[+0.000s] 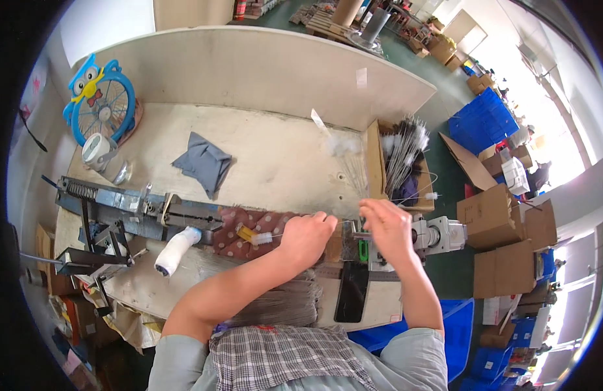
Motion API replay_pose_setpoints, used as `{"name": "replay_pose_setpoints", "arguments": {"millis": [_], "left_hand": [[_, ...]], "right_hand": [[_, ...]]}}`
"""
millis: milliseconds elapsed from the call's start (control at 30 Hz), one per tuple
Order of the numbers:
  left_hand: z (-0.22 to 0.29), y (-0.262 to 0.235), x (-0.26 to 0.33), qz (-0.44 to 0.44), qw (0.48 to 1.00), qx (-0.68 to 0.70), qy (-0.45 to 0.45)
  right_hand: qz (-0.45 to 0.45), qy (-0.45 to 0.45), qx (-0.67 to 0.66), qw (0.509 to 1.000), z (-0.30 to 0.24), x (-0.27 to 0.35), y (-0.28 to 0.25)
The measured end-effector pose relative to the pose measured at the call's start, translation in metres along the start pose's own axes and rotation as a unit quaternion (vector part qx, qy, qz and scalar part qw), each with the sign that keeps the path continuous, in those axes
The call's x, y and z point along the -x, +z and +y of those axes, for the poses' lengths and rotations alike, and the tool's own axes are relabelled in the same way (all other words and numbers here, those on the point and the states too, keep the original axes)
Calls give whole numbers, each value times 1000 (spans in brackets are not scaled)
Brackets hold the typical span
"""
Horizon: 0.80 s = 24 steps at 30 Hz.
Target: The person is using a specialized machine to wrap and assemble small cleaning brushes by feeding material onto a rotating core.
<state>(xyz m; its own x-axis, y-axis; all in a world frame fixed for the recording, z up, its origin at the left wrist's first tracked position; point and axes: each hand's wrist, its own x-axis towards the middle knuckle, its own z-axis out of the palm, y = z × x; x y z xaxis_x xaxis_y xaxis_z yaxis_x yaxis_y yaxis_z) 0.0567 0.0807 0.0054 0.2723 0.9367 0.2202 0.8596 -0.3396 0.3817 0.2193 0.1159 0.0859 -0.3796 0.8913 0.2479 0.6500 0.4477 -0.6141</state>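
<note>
My left hand (pixel 309 236) is closed in a pinch around the thin wire stem of a white-bristled brush (pixel 262 238). The bristle end points left, over a maroon polka-dot cloth (pixel 226 246). To its right, my right hand (pixel 387 227) has its fingers pressed together above a small metal machine (pixel 438 234) with a green part (pixel 363 250) at its near side. Whatever those fingers pinch is too small to make out. Behind the brush lies a yellow piece (pixel 246 232) on the cloth.
A cardboard box (pixel 374 159) of wire brushes stands behind my right hand. Nearer are a black phone (pixel 352 292) and a bundle of thin wires (pixel 275 296). To the left are a lever press (pixel 138 208), a white wrapped roll (pixel 177 252), a grey cloth (pixel 202 163) and a blue fan (pixel 102 107).
</note>
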Motion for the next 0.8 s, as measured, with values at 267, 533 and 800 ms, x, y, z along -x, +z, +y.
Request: {"name": "replay_pose_setpoints", "arguments": {"millis": [267, 533, 800], "left_hand": [[-24, 47, -56, -18, 992, -99, 82], [-27, -20, 52, 163, 978, 117, 58], [-40, -63, 158, 136, 906, 290, -276]], "right_hand": [[-97, -66, 83, 990, 29, 5, 27], [-186, -151, -1, 971, 0, -26, 32], [-172, -291, -48, 940, -69, -44, 121]]}}
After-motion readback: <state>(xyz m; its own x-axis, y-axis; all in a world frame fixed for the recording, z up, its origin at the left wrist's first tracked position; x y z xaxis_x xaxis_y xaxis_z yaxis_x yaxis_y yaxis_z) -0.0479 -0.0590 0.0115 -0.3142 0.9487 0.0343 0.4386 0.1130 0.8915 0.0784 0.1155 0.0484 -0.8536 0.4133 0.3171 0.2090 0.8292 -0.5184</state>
